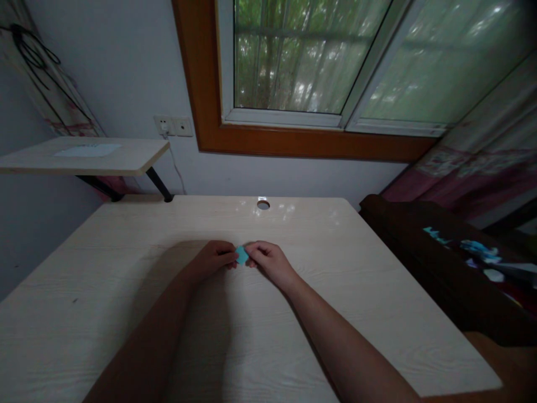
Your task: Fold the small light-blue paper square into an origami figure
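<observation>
A small turquoise piece, which looks like folded paper [241,255], is held between my two hands over the middle of the pale wooden desk [356,313]. My left hand [216,256] pinches its left edge between thumb and fingers. On the opposite edge, my right hand [266,256] grips it the same way. Both hands are low, close to the desktop. The piece's far and under sides are partly covered by my fingers, and its exact folds are too small to make out.
A raised shelf [138,159] with a white sheet [88,150] on it stands at the back left. The desk has a round cable hole [263,205] at its back edge. To the right, dark furniture [403,240] carries several turquoise and white items. A window [306,56] is ahead.
</observation>
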A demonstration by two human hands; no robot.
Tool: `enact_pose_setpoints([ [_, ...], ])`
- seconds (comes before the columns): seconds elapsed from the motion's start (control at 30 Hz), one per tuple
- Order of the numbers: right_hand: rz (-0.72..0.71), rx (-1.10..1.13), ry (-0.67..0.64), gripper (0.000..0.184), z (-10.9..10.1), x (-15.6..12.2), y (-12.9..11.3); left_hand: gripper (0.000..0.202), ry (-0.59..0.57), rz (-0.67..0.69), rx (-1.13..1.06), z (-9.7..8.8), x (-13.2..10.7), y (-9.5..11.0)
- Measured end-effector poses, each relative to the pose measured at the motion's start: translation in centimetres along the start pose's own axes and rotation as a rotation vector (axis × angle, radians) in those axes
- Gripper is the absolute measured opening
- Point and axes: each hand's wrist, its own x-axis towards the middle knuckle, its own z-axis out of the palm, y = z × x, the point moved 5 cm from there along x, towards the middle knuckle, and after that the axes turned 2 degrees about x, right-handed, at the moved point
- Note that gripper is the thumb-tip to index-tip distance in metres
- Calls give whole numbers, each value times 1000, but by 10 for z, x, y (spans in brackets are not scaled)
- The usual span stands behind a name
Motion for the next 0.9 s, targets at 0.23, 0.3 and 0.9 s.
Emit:
enact_pose_setpoints([
  [0.23,-26,-98,-11,21,1,0,2,33,42,58,81,2,3,4],
  [0.3,-36,-136,-20,20,1,0,2,34,50,70,100,2,4,2],
  [0.9,-20,114,108,18,-7,2,1,22,182,26,-82,-7,2,1],
])
